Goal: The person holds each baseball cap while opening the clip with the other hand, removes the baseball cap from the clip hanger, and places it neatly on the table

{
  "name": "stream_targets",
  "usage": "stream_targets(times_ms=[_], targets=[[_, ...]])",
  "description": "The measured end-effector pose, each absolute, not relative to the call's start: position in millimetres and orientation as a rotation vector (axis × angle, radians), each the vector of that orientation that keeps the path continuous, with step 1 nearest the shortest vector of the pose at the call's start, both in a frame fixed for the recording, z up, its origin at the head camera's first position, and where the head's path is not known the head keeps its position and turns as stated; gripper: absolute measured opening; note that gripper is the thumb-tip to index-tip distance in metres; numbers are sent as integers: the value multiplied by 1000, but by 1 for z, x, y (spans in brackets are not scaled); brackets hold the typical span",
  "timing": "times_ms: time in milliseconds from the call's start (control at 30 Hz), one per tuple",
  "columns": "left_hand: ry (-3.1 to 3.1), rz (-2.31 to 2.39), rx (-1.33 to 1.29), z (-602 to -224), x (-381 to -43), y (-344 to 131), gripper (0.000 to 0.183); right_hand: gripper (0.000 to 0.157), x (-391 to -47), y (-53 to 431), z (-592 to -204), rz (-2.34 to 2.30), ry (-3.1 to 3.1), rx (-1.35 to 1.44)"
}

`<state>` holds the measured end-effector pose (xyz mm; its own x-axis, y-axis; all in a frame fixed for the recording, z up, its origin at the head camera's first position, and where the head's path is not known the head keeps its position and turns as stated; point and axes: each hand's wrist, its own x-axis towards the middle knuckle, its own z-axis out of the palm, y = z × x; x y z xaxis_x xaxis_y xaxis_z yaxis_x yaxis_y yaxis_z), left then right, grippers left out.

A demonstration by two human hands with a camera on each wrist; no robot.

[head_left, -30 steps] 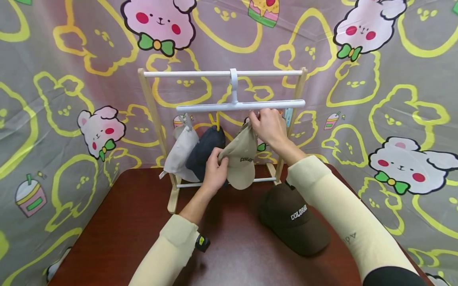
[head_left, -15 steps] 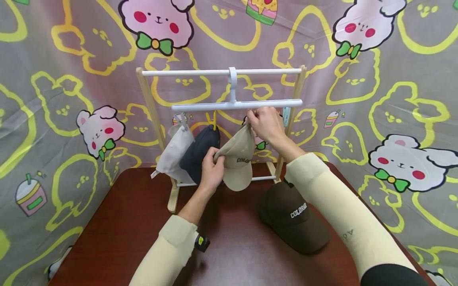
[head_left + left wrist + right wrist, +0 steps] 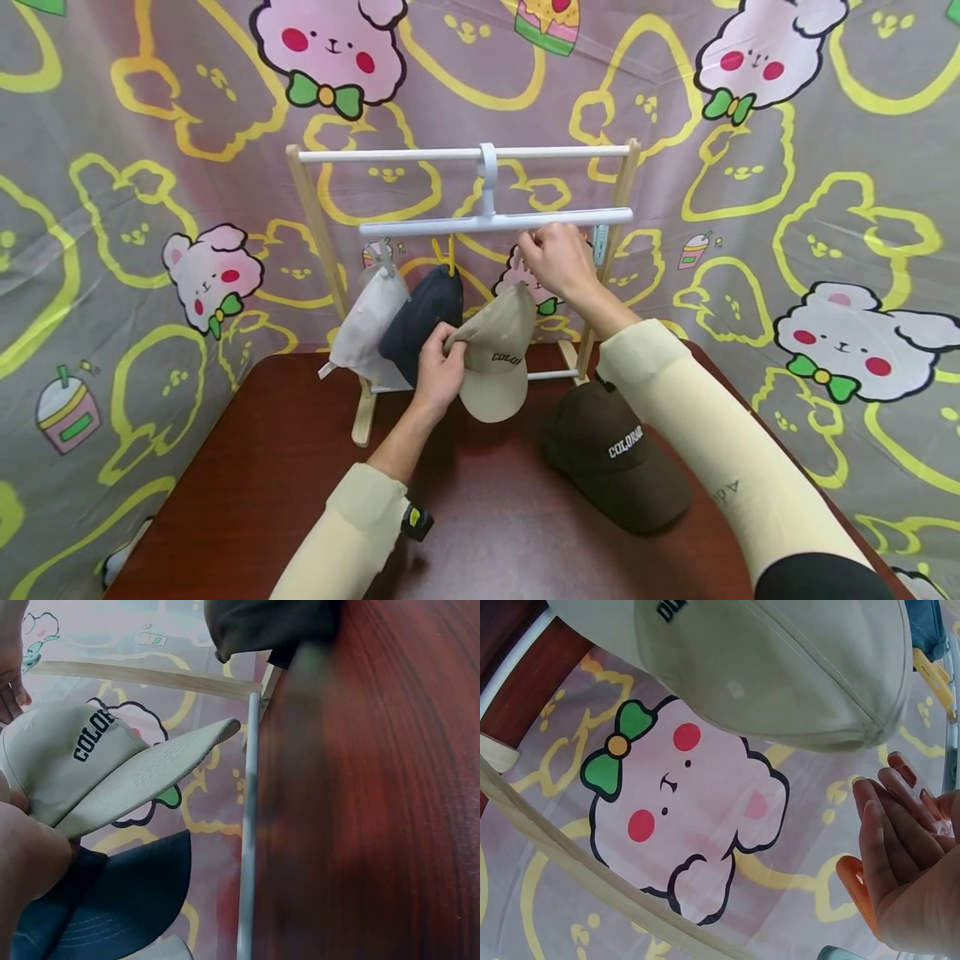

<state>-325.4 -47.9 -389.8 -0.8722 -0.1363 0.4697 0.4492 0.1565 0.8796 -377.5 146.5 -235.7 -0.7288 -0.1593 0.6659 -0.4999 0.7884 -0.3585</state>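
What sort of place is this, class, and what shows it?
Probably a small indoor corner set up for filming or practice: cartoon-print cloth surrounds three sides of a reddish-brown table, where a small garment rack stands.

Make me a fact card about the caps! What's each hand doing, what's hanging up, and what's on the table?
Left hand: holds the beige cap
Right hand: just below the hanger, by an orange clip; grip unclear
Hanging up: white cap from a grey clip, navy cap from a yellow clip
On the table: dark brown cap
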Motion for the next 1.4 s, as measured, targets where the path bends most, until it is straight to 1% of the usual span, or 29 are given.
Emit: stream_targets(times_ms=[200, 433, 700, 933, 1167, 1400], targets=[[-2010, -1792, -292, -399, -324, -48, 9, 46, -377, 146, -236, 719, -2362, 481], [-2125, -1807, -314, -412, -320, -45, 12, 45, -372, 147, -233, 738, -2370, 474], [-2303, -1764, -313, -414, -316, -50, 12, 45, -372, 149, -233, 761, -2398, 457], [-2528, -1610, -379, -420, -314, -68, 3, 45, -375, 153, -233, 756, -2391, 423], [-2752, -1442, -562, -426, -309, -87, 22, 46, -375, 154, -233, 760, -2400, 417], [-2870, -1399, -675, -426, -305, -99, 21, 45, -375, 154, -234, 748, -2423, 406]])
